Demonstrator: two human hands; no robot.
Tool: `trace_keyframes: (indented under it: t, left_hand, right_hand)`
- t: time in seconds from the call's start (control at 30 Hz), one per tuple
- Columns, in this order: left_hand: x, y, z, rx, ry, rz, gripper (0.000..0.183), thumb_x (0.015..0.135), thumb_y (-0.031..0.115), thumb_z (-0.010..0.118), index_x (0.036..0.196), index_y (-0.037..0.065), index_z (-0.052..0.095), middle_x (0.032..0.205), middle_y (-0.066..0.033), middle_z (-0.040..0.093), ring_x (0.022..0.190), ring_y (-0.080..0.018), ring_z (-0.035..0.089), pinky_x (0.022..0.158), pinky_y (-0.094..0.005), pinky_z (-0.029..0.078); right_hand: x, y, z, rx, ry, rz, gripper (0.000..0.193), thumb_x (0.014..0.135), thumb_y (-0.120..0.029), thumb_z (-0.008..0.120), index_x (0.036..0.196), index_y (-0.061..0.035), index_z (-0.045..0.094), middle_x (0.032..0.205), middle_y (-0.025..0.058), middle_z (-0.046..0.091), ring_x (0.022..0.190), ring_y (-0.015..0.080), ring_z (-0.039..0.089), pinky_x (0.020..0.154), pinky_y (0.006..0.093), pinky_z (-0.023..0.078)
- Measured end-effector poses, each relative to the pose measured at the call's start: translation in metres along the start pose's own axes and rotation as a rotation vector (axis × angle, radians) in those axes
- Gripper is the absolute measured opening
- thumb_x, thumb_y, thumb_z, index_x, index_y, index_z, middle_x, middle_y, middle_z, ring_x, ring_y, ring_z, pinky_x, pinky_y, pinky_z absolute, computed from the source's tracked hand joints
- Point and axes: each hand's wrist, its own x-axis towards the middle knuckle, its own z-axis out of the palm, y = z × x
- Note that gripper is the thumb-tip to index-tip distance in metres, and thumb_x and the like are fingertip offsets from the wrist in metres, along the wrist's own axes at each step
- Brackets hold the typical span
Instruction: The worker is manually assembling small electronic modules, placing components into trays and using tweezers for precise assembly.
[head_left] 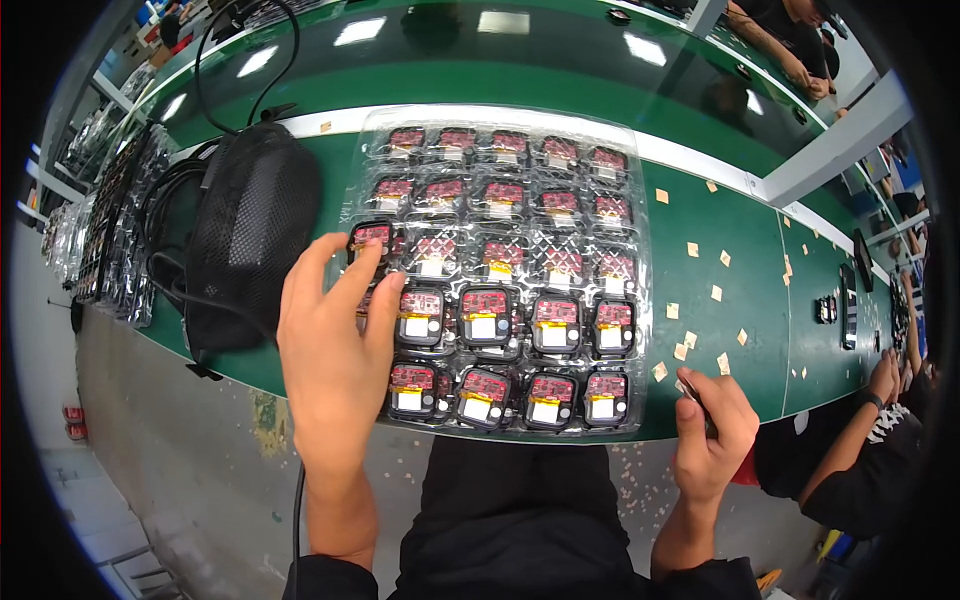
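Observation:
A clear plastic blister tray (640, 260) lies on the green bench, with rows of black square electronic modules (485, 316) in it. The modules show red circuit boards, yellow strips and white patches; the two near rows look clearer and stand above the farther ones, which show through clear plastic. At the tray's left edge, my left hand (335, 350) has its fingertips closed around one black module (372, 236), its red board facing up. Off the tray's near right corner, my right hand (715, 430) is closed on a thin dark tool (690, 387), mostly hidden by the fingers.
Small beige paper-like squares (717, 293) are scattered over the bench at the right. A black mesh bag (255, 235) with cables stands left of the tray. More clear trays (120, 220) are stacked far left. A white post (840, 150) rises at the right; co-workers sit beyond.

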Motion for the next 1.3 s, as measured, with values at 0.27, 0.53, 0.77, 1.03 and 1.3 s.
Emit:
trace_keyframes:
  t: [0.27, 0.53, 0.77, 1.03, 1.3]
  left_hand:
    - [0.0, -0.007, -0.006, -0.084, -0.137, 0.026, 0.036, 0.094, 0.009, 0.064, 0.128, -0.004, 0.064, 0.144, -0.0184, 0.055, 0.126, -0.0342, 0.057, 0.104, -0.0368, 0.044]
    - [-0.008, -0.011, -0.006, -0.136, -0.331, 0.093, 0.059, 0.103, 0.033, 0.052, 0.152, 0.002, 0.039, 0.162, -0.0161, 0.031, 0.146, -0.0365, 0.034, 0.118, -0.0439, 0.028]
    - [-0.011, -0.012, -0.006, -0.045, -0.338, 0.082, 0.072, 0.101, 0.048, 0.05, 0.155, 0.003, 0.033, 0.164, -0.0162, 0.027, 0.149, -0.0382, 0.029, 0.12, -0.0457, 0.026]
    - [-0.009, -0.01, -0.006, 0.013, -0.362, 0.094, 0.074, 0.1, 0.048, 0.053, 0.155, 0.002, 0.033, 0.163, -0.0184, 0.027, 0.149, -0.041, 0.027, 0.12, -0.0473, 0.026]
    - [-0.009, -0.017, -0.012, 0.025, -0.371, 0.122, 0.088, 0.092, 0.053, 0.061, 0.155, 0.0, 0.031, 0.162, -0.0223, 0.028, 0.149, -0.0429, 0.027, 0.12, -0.0486, 0.024]
  right_hand:
    - [0.019, 0.014, -0.021, -0.07, 0.073, 0.088, 0.019, 0.088, -0.002, 0.07, 0.106, 0.0029, 0.071, 0.072, 0.0092, 0.06, 0.06, 0.0198, 0.054, 0.057, 0.03, 0.042]
    - [0.02, 0.135, -0.104, -0.762, 0.341, 0.372, 0.033, 0.097, -0.024, 0.063, 0.118, 0.0015, 0.068, 0.115, 0.0202, 0.064, 0.094, 0.0387, 0.067, 0.083, 0.0435, 0.053]
    - [0.029, 0.184, -0.138, -0.921, 0.307, 0.619, 0.049, 0.095, -0.038, 0.063, 0.128, -0.0025, 0.065, 0.132, 0.0198, 0.059, 0.108, 0.0426, 0.064, 0.094, 0.0489, 0.05]
    - [0.031, 0.17, -0.124, -0.748, 0.303, 0.8, 0.037, 0.091, -0.037, 0.069, 0.104, -0.0022, 0.066, 0.116, 0.0173, 0.067, 0.101, 0.0417, 0.065, 0.086, 0.0481, 0.051]
    - [0.031, 0.132, -0.089, -0.706, 0.319, 0.556, 0.028, 0.087, -0.026, 0.073, 0.09, 0.0005, 0.065, 0.079, 0.0194, 0.068, 0.068, 0.0357, 0.065, 0.065, 0.0421, 0.05]
